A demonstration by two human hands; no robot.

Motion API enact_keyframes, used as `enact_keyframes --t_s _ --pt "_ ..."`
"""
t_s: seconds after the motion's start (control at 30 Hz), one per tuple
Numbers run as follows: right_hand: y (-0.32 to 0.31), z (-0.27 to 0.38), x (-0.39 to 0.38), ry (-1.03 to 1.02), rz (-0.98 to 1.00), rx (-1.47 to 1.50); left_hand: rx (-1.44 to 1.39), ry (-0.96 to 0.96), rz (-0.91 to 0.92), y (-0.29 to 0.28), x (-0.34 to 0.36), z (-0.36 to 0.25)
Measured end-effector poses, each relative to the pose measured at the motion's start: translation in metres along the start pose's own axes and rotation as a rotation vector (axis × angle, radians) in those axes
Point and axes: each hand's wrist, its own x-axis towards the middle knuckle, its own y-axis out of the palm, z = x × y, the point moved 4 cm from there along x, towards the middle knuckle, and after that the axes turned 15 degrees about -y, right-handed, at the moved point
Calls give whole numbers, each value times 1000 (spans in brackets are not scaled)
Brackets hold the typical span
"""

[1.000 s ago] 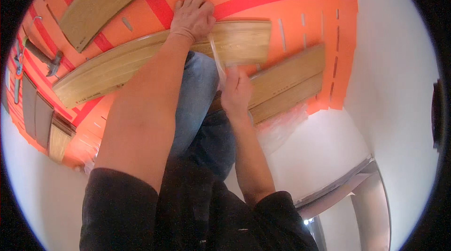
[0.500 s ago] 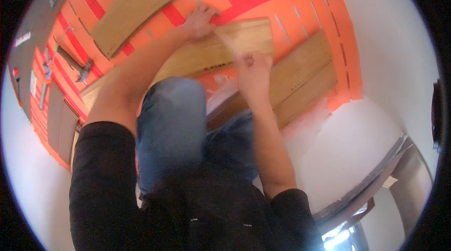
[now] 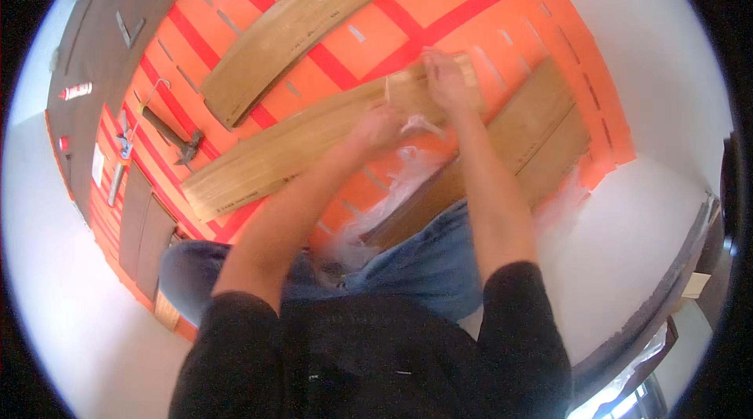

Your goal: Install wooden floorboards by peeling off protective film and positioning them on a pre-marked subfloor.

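A light wooden floorboard (image 3: 314,141) lies slantwise in front of me on an orange underlay. Above its right part, my left hand (image 3: 380,127) is closed and blurred, with a pale translucent plastic strip (image 3: 422,124) at its fingers. My right hand (image 3: 449,82) is at the board's right end, its fingers curled together near the far edge. What the right fingers hold, if anything, is hidden. Crumpled clear plastic film (image 3: 392,192) lies on the near side of the board, between it and my legs.
Another board (image 3: 298,35) lies farther away, and more boards (image 3: 525,133) lie to the right. At the left are a hammer (image 3: 174,137), a caulking gun (image 3: 121,160) and dark planks (image 3: 141,223). Red tape (image 3: 439,27) crosses the orange underlay (image 3: 502,66). A white wall (image 3: 667,50) rises at right.
My left hand has come from the board's far edge toward its near edge. My right hand has moved away from me to the far edge. The view has shifted, and my knee no longer covers the board.
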Motion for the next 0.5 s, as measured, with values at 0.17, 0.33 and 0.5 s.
enact_keyframes --t_s 0.17,0.33,0.5 --pt "63 -32 -1 -70 23 -446 -242 272 -261 34 -3 23" --pt "53 -30 -11 -9 -3 -473 -203 198 -151 25 -38 23" --pt "51 -24 -12 11 12 -473 -168 97 27 -18 -126 31"
